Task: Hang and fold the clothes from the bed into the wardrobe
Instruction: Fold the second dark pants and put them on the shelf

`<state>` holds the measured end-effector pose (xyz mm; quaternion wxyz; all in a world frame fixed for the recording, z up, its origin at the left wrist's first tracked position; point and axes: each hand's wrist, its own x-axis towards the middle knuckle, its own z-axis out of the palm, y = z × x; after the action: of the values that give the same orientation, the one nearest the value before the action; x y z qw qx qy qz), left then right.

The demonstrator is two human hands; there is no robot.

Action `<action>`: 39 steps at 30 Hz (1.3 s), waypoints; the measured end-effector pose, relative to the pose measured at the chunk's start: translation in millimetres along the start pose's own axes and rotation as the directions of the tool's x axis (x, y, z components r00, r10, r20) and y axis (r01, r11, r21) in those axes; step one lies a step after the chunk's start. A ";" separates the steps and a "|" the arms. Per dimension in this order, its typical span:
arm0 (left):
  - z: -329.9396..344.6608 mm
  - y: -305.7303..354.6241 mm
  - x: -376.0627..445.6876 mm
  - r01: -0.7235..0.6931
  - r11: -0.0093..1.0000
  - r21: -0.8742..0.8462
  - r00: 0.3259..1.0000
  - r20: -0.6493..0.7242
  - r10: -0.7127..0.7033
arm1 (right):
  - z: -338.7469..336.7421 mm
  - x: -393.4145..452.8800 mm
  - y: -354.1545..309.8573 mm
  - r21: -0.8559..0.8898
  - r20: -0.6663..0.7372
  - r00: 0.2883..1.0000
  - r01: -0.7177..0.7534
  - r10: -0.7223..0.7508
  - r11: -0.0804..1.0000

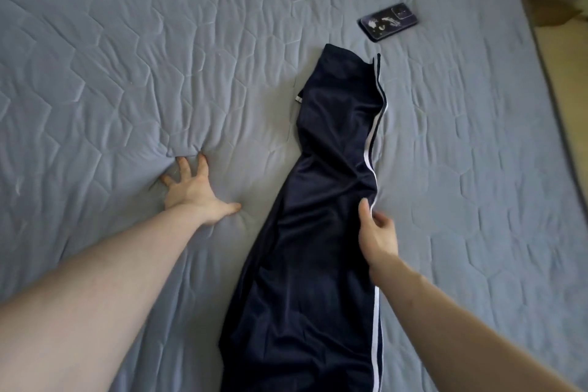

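Observation:
Dark navy track pants point(321, 232) with a white side stripe lie lengthwise on the bed, running from the lower edge of the view up toward the middle. My right hand point(377, 237) pinches the striped right edge of the pants about halfway along, thumb on top of the fabric. My left hand point(194, 189) presses flat on the quilted blue-grey bedcover point(127, 73) left of the pants, fingers spread, holding nothing. The wardrobe is out of view.
A dark phone point(388, 21) with a patterned case lies on the bedcover just beyond the far end of the pants. The bed's right edge point(553, 95) runs diagonally, with wooden floor past it at the top right.

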<state>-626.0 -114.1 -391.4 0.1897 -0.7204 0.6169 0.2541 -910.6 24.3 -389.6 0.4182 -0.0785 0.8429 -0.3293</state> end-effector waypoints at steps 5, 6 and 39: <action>14.4 -49.4 -37.7 -0.086 0.978 -0.189 0.993 0.069 0.101 | -42.3 -62.1 87.2 -0.055 0.092 0.975 -0.200 0.204 0.978; 21.1 -59.6 -52.8 -0.085 0.974 -0.209 0.991 0.085 0.105 | -50.1 -77.7 102.4 -0.086 0.115 0.966 -0.221 0.230 0.971; 134.7 -101.4 -363.1 0.325 0.799 -0.506 0.864 0.503 -0.033 | -105.6 -292.2 195.0 -0.084 0.279 0.821 -0.496 0.498 0.865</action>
<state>-583.8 269.5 -285.2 0.1307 -0.7163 0.3728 0.5751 -776.2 345.5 -274.1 0.6085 0.0944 0.7645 -0.1906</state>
